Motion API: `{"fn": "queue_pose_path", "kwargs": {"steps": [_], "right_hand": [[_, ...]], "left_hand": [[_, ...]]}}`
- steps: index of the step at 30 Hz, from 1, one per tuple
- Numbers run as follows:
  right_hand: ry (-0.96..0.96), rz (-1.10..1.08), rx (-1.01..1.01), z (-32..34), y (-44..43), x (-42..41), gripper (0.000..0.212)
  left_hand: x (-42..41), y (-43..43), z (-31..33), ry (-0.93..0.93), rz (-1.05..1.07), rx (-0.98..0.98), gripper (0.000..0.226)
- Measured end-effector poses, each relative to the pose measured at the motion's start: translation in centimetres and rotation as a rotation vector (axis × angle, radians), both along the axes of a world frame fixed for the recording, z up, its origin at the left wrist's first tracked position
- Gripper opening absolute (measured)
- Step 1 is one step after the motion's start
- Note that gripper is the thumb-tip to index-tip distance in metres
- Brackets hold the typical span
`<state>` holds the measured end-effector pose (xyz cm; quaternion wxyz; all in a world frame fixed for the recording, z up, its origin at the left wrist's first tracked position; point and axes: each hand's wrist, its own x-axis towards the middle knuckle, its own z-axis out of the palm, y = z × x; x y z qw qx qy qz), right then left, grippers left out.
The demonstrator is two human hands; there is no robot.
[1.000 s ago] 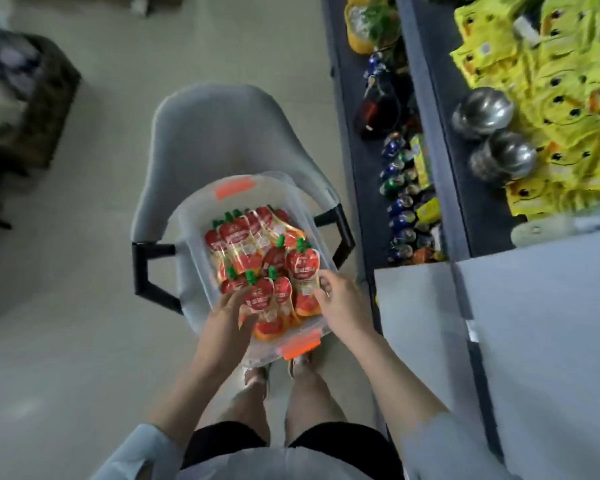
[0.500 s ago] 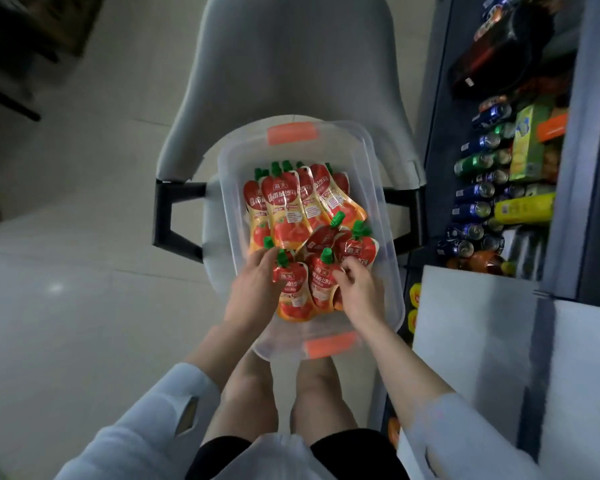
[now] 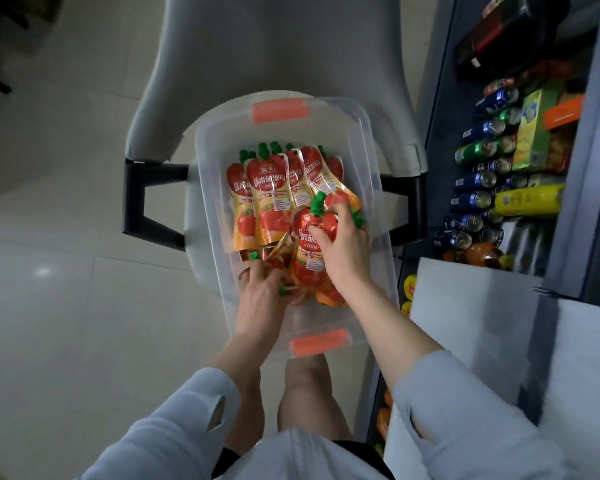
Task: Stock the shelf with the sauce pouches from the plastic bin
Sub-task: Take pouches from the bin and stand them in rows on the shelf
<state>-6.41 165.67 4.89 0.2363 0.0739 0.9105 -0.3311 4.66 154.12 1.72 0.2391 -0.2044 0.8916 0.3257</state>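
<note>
A clear plastic bin (image 3: 368, 140) with orange latches rests on a grey chair. Inside lie several red and yellow sauce pouches (image 3: 269, 199) with green caps. My right hand (image 3: 343, 247) is closed around a bunch of pouches (image 3: 309, 258) in the bin's near half, one green cap sticking up above my fingers. My left hand (image 3: 260, 292) lies beside it at the near left, fingers curled over more pouches there. The shelf (image 3: 440, 109) stands to the right of the bin.
The grey chair (image 3: 274, 46) with black armrests holds the bin. The shelf's lower tier carries cans (image 3: 478, 178), a yellow bottle (image 3: 527, 200) and boxes. A white panel (image 3: 471, 306) juts out at lower right. Pale tiled floor (image 3: 66, 306) spreads to the left.
The camera has closed in on the bin. My right hand has gathered pouches and raised them a little; my left hand has slid nearer the bin's front over other pouches.
</note>
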Motion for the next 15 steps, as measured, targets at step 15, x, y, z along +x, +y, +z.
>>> {"fn": "queue_pose_path", "kwargs": {"steps": [15], "right_hand": [[-0.251,-0.314,-0.502,2.5,4.3,1.6,0.017]], "left_hand": [[-0.3,-0.4,3.5,0.076,0.107,0.121,0.011]]}}
